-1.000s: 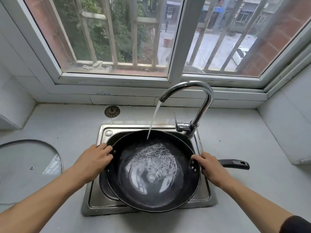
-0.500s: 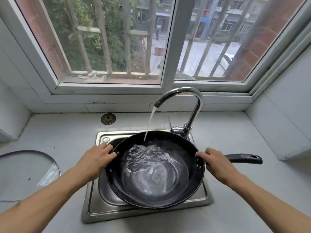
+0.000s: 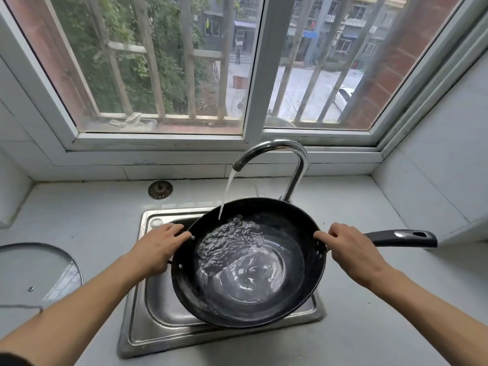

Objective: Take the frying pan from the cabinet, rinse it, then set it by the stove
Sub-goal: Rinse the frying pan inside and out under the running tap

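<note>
While water runs from the curved chrome faucet (image 3: 274,151), a black frying pan (image 3: 248,262) is held over the stainless steel sink (image 3: 148,307) by 2 bare hands. Its left hand (image 3: 155,249) grips the pan's left rim, fingers curled over the edge near 2 rivets, thumb side toward the sink's back corner. On the opposite rim the right hand (image 3: 351,252) is wrapped around the root of the long black handle (image 3: 401,237), which sticks out past that hand over the white countertop (image 3: 369,326); its fingertips touch the rim, and whether the thumb closes underneath cannot be told.

Between the 2 grips the pan sits tilted, its far edge higher and just in front of the faucet's base. A thin stream of water (image 3: 227,194) lands inside the pan close to the left-hand grip, and a rippling pool fills the bowl's far-left part while the smoother bottom gleams toward the right-hand grip.

Beyond the left hand, a round sink strainer (image 3: 160,189) lies on the countertop near the wall. Well out to the left of that hand, a glass lid (image 3: 34,273) rests flat on the counter. Behind the faucet, a barred window (image 3: 169,75) looks out on trees and a street.
</note>
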A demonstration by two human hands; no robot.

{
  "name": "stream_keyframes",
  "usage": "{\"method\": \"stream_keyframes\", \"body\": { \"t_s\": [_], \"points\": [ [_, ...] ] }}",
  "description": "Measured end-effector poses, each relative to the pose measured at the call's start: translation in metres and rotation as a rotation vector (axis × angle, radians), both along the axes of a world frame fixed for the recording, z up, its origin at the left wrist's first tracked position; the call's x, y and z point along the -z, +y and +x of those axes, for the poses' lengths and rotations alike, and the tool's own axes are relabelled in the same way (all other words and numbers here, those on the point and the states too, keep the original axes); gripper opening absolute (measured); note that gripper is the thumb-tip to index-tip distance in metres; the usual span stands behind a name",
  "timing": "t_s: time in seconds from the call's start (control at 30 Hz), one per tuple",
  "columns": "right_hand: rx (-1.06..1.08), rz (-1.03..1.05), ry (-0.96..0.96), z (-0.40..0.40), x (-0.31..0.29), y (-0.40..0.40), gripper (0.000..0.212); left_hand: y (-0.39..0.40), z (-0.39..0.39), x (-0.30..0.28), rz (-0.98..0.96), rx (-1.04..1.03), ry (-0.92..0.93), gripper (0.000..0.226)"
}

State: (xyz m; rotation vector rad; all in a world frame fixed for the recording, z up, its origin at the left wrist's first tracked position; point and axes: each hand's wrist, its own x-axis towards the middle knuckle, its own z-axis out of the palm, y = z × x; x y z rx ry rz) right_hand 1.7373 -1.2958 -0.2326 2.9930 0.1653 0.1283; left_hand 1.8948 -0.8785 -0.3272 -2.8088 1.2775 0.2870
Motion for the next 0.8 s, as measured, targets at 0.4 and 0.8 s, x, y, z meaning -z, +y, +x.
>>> {"method": "stream_keyframes", "body": {
  "t_s": [0.4,0.8],
  "points": [
    [0.005,-0.100,-0.062,-0.009,-0.014,0.000,0.061,-0.031,0.038,0.005,0.208,0.018,0.086,0.104],
    [-0.008,-0.157,-0.029,-0.004,-0.053,0.003,0.056,-0.045,0.039,0.023,0.061,0.035,0.116,0.103]
  ]
}}
